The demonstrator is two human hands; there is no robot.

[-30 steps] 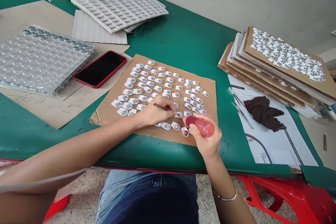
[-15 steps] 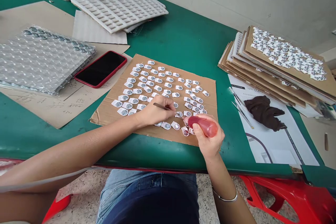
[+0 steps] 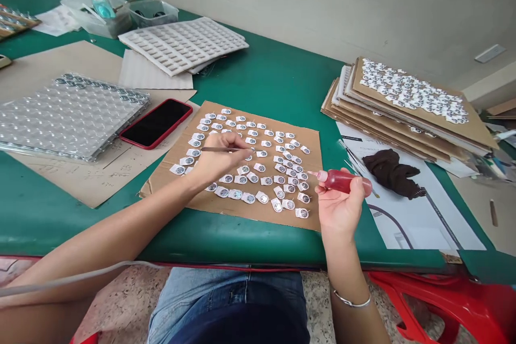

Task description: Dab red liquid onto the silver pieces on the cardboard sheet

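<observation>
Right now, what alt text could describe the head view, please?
A person's left hand holds a thin tool over a cardboard sheet dotted with small white tabs, while the right hand grips a red bottle near the sheet's right edge. On the green table, a red-cased phone lies to the left and a stack of cardboard sheets to the right.

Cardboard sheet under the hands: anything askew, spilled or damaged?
Askew: a couple of white-tabbed discs toward the front right sit twisted out of line with their neighbours. The cardboard sheet's near-left corner looks creased. No spill visible.
</observation>
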